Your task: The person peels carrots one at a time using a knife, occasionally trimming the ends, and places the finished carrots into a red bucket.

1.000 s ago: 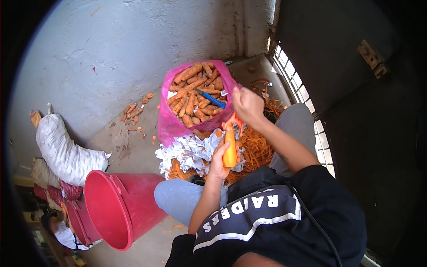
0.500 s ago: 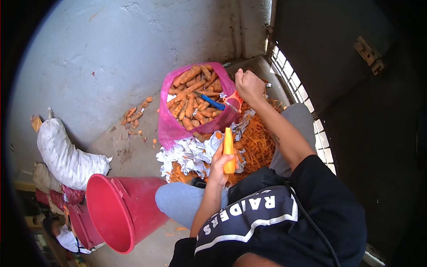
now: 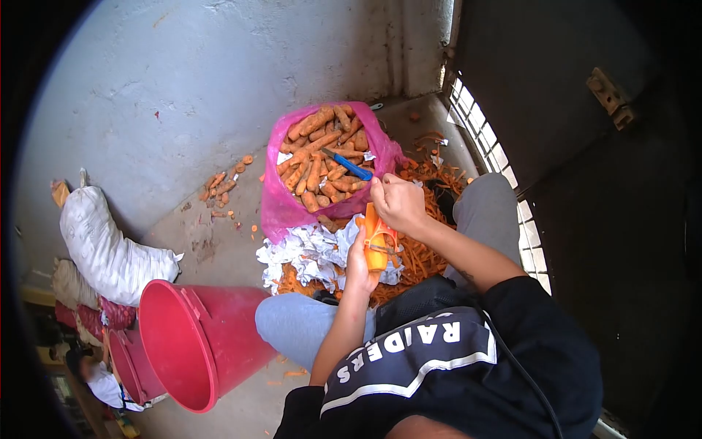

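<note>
On my feed, the thin pink plastic bag [image 3: 284,214] looks glossy; I see rough orange-brown carrots [image 3: 314,175] inside it, crumpled white paper [image 3: 301,247] and a smooth, peeled orange carrot [image 3: 376,261] on its near side.

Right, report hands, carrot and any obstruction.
Left hand gripping carrot. Right hand holding peeler over it. Carrot bright orange where visible. No obstruction seen.
</note>
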Demonstrator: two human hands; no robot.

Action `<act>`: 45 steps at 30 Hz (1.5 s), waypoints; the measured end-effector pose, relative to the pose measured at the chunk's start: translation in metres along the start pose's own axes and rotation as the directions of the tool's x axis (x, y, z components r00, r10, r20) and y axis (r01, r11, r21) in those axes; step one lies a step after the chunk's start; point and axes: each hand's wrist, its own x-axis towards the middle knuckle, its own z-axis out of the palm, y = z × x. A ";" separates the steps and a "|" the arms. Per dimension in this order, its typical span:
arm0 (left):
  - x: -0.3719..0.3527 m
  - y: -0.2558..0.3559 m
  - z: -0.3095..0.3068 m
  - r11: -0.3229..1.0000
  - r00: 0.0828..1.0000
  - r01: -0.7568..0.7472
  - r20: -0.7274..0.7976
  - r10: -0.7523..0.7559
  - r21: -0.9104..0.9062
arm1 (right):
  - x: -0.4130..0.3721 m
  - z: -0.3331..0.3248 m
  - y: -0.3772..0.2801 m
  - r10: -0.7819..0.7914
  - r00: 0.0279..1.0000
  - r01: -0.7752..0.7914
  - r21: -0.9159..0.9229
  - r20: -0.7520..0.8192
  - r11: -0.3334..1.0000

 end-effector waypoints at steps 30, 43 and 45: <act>-0.004 -0.005 -0.001 0.957 0.984 -0.108 -0.109 0.142 0.270 | 0.004 0.018 0.007 -0.028 1.000 0.028 -0.072 0.005 0.997; -0.017 -0.003 -0.010 0.987 0.999 -0.038 0.043 0.032 0.154 | 0.079 0.010 0.051 0.115 0.979 -0.144 -0.169 -0.168 0.975; -0.011 -0.001 -0.013 1.000 0.994 0.007 0.105 -0.009 0.025 | 0.050 0.005 0.037 0.165 0.980 -0.174 -0.076 -0.107 0.982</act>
